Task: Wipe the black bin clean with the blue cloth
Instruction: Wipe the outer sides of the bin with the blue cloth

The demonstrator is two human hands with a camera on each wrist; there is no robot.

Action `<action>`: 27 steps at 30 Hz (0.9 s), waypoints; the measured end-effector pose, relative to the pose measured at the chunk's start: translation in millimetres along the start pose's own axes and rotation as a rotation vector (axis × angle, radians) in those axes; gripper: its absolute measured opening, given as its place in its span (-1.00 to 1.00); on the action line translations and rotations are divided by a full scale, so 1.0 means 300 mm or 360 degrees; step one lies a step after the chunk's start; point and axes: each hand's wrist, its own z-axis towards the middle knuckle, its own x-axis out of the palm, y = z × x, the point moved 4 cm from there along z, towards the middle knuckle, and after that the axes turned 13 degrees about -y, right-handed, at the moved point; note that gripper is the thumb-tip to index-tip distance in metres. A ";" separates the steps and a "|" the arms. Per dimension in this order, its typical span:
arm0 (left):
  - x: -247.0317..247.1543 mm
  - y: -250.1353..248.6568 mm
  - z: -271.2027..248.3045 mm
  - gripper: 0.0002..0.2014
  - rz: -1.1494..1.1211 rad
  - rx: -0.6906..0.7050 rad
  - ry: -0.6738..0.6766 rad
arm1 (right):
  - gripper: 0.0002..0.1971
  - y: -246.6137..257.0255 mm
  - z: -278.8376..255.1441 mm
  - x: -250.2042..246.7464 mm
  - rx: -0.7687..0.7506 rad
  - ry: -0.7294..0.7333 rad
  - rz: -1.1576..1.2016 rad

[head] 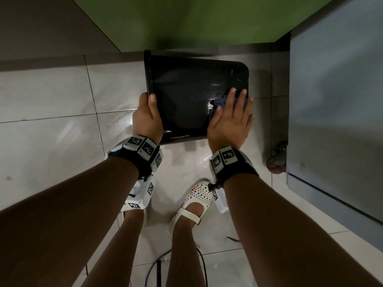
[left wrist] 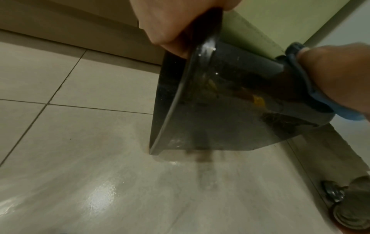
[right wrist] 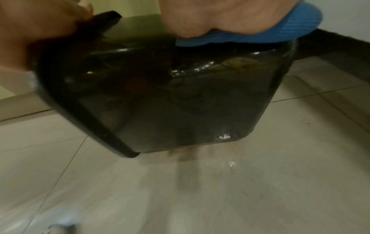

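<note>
One black bin point(head: 186, 96) is lying tipped on its side on the tiled floor point(head: 51, 96) (glossy, wet-looking). Left hand point(head: 147, 117) is gripping its rim; right hand point(head: 230, 119), fingers flat, is pressing one blue cloth point(head: 220, 100) against the bin's upturned side.

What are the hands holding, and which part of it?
The left hand grips the black bin by its rim, thumb on top. The right hand presses the blue cloth flat against the bin's side, near its base.
</note>
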 end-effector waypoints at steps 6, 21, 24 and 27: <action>0.003 0.005 0.002 -0.61 -0.0004 0.0010 0.0007 | -0.46 -0.091 0.114 -0.003 0.0612 0.0135 0.0239; 0.011 0.023 0.026 -0.67 -0.0059 0.0044 -0.0001 | -0.44 0.325 -0.107 0.020 -0.0493 0.0038 0.0120; 0.003 0.023 0.035 -0.66 -0.0051 0.0094 -0.0013 | -0.44 0.356 -0.063 0.034 -0.0669 0.0139 0.0103; -0.004 0.024 0.025 -0.66 -0.0027 0.0078 -0.0015 | -0.47 0.315 0.013 0.039 -0.0689 0.0145 0.0095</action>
